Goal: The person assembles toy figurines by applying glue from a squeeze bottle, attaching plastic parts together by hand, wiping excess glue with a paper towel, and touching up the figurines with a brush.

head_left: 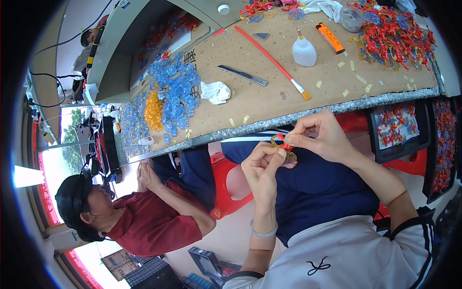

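Observation:
Above my lap, just off the table's front edge, both hands meet at a small amber see-through ornament (pixel 291 158) with a red ribbon or cord (pixel 285 146) and a yellow loop at its top. My left hand (pixel 262 166) is closed, pinching the ornament between thumb and fingers. Closed over the red part and loop, my right hand (pixel 321 137) pinches with thumb and forefinger. The fingertips partly hide the ornament. On the tabletop (pixel 269 103) beyond lies a red-handled brush (pixel 274 62), bristles toward me. A white squeeze bottle (pixel 303 52) with a thin tip stands behind it.
Blue clear pieces (pixel 173 86) and amber pieces (pixel 154 108) are heaped at left. Finished-looking red ornaments (pixel 394 41) pile at right. A utility knife (pixel 243 75), white cloth (pixel 215 92) and orange lighter (pixel 330 38) lie between. A co-worker (pixel 144 216) sits left; a black tray (pixel 399 130) stands right.

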{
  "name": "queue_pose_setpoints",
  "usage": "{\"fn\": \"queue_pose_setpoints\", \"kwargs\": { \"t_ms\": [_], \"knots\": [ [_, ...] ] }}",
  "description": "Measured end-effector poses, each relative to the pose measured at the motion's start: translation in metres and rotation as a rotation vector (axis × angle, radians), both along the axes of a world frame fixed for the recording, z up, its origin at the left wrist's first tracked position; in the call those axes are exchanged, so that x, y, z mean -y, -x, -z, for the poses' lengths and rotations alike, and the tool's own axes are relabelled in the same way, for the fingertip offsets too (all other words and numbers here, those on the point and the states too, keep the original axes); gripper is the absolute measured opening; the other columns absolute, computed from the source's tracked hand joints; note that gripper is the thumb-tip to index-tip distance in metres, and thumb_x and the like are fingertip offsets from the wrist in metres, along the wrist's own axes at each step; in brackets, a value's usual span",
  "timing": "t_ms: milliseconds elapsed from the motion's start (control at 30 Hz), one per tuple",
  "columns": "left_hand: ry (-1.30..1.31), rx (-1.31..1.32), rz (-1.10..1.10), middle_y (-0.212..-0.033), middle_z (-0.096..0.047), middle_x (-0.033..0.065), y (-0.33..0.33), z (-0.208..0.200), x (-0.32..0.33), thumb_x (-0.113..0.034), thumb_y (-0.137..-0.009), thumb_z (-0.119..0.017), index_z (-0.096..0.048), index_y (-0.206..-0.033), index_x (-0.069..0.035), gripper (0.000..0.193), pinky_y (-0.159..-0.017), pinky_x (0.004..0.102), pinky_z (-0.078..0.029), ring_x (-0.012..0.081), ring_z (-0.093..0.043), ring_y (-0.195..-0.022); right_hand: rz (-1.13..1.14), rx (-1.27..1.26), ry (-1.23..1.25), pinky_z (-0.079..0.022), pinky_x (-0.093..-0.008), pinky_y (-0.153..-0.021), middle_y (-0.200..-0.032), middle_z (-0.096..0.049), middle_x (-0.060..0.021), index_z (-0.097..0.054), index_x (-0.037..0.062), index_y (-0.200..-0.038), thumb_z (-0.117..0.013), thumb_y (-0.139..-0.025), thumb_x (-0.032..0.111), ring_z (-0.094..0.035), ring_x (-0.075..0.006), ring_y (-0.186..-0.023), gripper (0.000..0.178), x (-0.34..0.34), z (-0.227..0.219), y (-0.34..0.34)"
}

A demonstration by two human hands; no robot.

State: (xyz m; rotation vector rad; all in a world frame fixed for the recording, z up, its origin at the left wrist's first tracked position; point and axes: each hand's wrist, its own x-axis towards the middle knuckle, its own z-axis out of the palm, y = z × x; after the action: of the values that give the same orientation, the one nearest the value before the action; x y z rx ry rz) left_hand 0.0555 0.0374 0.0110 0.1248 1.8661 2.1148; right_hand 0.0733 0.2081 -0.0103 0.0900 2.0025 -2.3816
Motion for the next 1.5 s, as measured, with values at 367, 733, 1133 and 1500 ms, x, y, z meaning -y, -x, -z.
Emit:
{"fn": "queue_pose_setpoints", "kwargs": {
  "t_ms": [367,733,1133,1500],
  "knots": [
    [-0.106,0.159,0.004,-0.073,-0.059,0.0098,-0.001,0.001,0.006,0.007,-0.083,-0.057,-0.062,-0.077,0.007,0.008,-0.057,0.0282,-0.058,0.0184,-0.065,-0.057,-0.069,0.068,0.000,-0.040,-0.0162,-0.051,-0.066,-0.065,-0.0032,-0.070,-0.0031,-0.076,-0.074,-0.081,0.008,-0.053,-0.0012,-0.059,0.013,-0.001,-0.009,0.005],
    [-0.096,0.132,-0.045,-0.079,-0.059,0.0101,-0.007,0.000,0.003,0.006,-0.084,-0.058,-0.063,-0.079,0.008,0.007,-0.057,0.0289,-0.058,0.0185,-0.065,-0.060,-0.060,0.069,-0.023,-0.035,-0.0199,-0.048,-0.059,-0.059,0.0004,-0.070,-0.0039,-0.074,-0.073,-0.079,0.010,-0.045,-0.0014,-0.054,0.015,0.000,-0.012,0.006],
    [0.253,-0.391,-0.228,-0.086,-0.058,0.0110,-0.016,0.007,-0.010,0.009,-0.080,-0.067,-0.062,-0.084,0.009,0.007,-0.059,0.0216,-0.055,0.0139,-0.063,-0.072,0.000,-0.031,-0.080,-0.047,-0.0224,-0.063,-0.077,-0.066,-0.0074,-0.071,-0.0038,-0.087,-0.070,-0.079,0.000,-0.058,-0.0092,-0.071,0.009,0.002,-0.006,0.006],
    [0.528,-0.735,-0.291,-0.091,-0.062,0.0135,-0.013,0.009,-0.007,0.006,-0.074,-0.072,-0.066,-0.087,0.006,0.015,-0.057,0.0221,-0.053,0.0173,-0.064,-0.071,0.111,-0.327,-0.278,-0.047,-0.0268,-0.069,-0.081,-0.067,-0.0076,-0.073,0.0017,-0.088,-0.073,-0.077,0.008,-0.060,-0.0155,-0.078,0.013,0.005,-0.010,0.009]
  ]
}}
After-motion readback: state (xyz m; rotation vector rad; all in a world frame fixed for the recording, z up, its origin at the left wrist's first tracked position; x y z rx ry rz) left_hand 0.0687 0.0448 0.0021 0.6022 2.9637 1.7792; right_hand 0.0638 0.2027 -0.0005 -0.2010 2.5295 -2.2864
